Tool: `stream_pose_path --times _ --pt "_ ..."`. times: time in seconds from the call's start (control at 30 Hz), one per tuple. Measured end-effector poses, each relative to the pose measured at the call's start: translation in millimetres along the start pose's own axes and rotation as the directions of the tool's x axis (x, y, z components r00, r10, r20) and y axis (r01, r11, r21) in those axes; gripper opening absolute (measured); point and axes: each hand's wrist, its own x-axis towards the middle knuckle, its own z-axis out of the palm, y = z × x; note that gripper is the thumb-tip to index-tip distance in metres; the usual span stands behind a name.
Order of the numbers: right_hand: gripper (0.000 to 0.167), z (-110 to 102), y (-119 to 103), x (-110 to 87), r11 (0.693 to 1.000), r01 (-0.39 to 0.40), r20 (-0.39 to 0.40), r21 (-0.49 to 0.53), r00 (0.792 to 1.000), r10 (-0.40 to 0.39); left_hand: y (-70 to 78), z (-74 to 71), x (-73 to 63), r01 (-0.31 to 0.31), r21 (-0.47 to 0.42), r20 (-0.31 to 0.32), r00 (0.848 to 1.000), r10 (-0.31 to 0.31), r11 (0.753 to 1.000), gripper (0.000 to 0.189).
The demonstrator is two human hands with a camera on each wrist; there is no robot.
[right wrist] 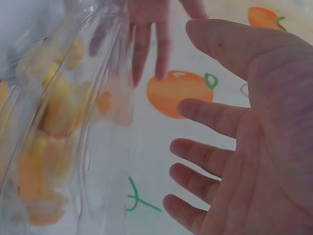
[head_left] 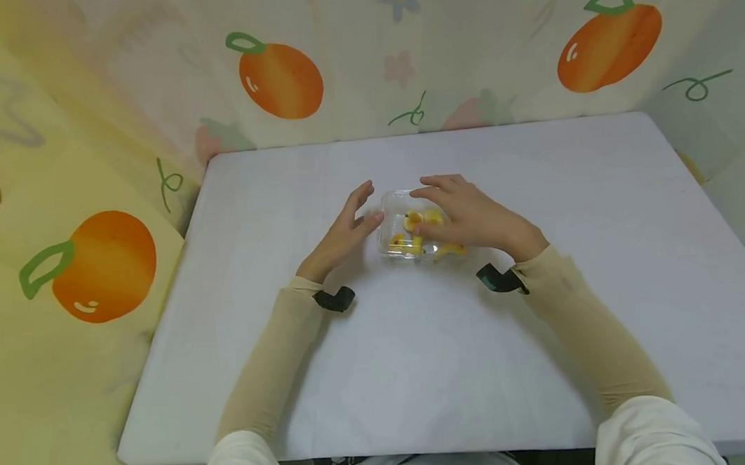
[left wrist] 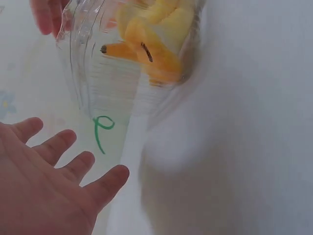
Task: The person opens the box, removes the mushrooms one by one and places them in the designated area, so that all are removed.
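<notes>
A clear plastic box (head_left: 393, 207) sits on the table between the two hands. Inside it are several small yellow-orange pieces (head_left: 413, 221); in the left wrist view one banana-shaped piece (left wrist: 161, 61) shows dark marks. My left hand (head_left: 341, 235) is at the left side of the box, its fingers spread and thumb tip near the wall. Reaching over the right part of the box, my right hand (head_left: 473, 213) has its fingers extended and hides part of it. In the right wrist view, a gap shows between the right fingertips (right wrist: 181, 147) and the box wall (right wrist: 105, 161).
A white cloth covers the table (head_left: 405, 371). Behind it hangs a pale curtain (head_left: 358, 72) printed with orange fruits, and another patterned yellow curtain (head_left: 39, 376) is on the left. Black wrist mounts (head_left: 336, 300) stick out below both hands.
</notes>
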Motion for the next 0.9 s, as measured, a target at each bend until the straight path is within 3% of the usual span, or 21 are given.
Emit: stream_pose_path --times 0.23,0.33,0.57,0.73,0.9 --pt "0.071 4 -12 3.2 1.0 0.017 0.024 -0.013 1.0 -0.017 -19.9 7.9 -0.7 0.021 -0.183 0.0 1.0 -0.021 0.983 0.066" --pt "0.072 7 -14 3.9 0.999 0.019 0.034 -0.028 0.999 -0.018 -24.0 12.2 -3.4 0.032 -0.189 0.022 0.999 -0.028 0.981 0.072" --pt "0.075 15 -12 3.2 0.999 0.028 0.036 -0.021 0.999 -0.027 -30.7 14.4 -8.5 0.058 -0.216 0.087 0.995 -0.04 0.975 0.122" --pt "0.078 19 -7 2.5 0.999 0.03 0.034 -0.015 0.999 -0.029 -32.0 13.2 -9.3 0.105 -0.214 0.162 0.984 -0.071 0.971 0.117" --pt "0.078 25 -3 0.6 0.996 0.047 0.044 -0.08 0.998 -0.043 -27.8 17.1 -10.1 0.145 -0.167 0.212 0.971 -0.108 0.975 0.112"
